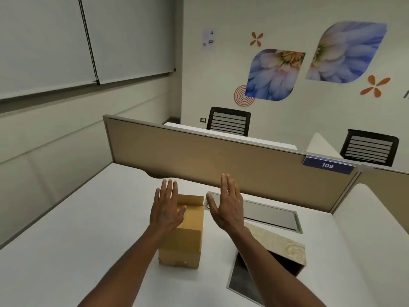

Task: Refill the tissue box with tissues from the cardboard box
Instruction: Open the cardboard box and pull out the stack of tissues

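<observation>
Now both hands, left and right, hover spread and empty, grip apart; steady the cardboard box, lifting its twelve-o'clock flap, tissue box at three o'clock.

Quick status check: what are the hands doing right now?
Both hands open, empty: left hand over cardboard box, right hand raised beside it. Tissue box at right, untouched. Nothing in the way.

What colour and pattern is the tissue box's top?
Pale cream-beige with an embossed floral swirl, seen on the tissue box in the head view.
</observation>
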Demonstrator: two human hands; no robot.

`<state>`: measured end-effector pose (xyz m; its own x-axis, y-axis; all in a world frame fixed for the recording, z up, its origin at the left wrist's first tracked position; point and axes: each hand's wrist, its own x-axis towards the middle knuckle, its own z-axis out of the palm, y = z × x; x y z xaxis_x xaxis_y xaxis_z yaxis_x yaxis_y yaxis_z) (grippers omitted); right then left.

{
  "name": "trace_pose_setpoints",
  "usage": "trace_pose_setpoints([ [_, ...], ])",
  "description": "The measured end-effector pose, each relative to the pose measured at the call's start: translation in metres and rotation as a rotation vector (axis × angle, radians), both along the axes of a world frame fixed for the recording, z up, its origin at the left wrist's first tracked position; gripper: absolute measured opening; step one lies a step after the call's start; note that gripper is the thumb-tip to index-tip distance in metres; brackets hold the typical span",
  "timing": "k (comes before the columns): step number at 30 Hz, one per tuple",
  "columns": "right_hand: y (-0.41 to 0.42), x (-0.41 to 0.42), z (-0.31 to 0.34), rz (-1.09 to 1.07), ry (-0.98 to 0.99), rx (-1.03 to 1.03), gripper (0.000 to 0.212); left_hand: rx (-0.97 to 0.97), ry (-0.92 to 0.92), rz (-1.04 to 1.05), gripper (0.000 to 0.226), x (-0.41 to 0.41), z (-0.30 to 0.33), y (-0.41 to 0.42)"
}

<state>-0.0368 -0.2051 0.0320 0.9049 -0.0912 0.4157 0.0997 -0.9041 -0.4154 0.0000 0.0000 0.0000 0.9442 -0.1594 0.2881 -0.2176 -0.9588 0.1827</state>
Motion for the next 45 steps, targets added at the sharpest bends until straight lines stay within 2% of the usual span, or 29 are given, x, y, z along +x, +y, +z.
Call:
trace_pose_setpoints([
  [8,0.006,-0.003,-0.026,-0.010,0.059,0.026,0.079,0.038,0.215,0.047,0.093,-0.011,-0.036,0.011],
  [15,0.018,-0.009,-0.045,0.006,0.123,0.093,0.079,-0.195,0.353,0.060,0.075,-0.034,-0.051,0.020],
  [19,0.025,-0.004,-0.058,0.008,0.341,0.189,0.074,-0.344,0.500,0.039,0.071,-0.055,-0.061,0.028],
  [23,0.038,0.000,-0.072,0.016,0.600,0.107,0.074,-0.330,0.562,-0.055,0.081,-0.079,-0.082,0.035],
  [29,0.066,-0.002,-0.092,-0.096,0.764,0.084,0.092,-0.208,0.499,-0.097,0.087,-0.090,-0.110,0.034],
  [35,0.087,-0.013,-0.111,-0.159,0.733,0.092,0.113,-0.170,0.462,-0.048,0.079,-0.082,-0.110,0.032],
  [37,0.089,-0.015,-0.113,-0.169,0.719,0.109,0.112,-0.210,0.480,-0.042,0.077,-0.076,-0.107,0.035],
  [41,0.087,-0.017,-0.112,-0.162,0.709,0.140,0.103,-0.348,0.457,-0.009,0.057,-0.062,-0.098,0.035],
  [45,0.086,-0.022,-0.111,-0.165,0.691,0.200,0.098,-0.354,0.453,0.046,0.054,-0.050,-0.094,0.025],
])
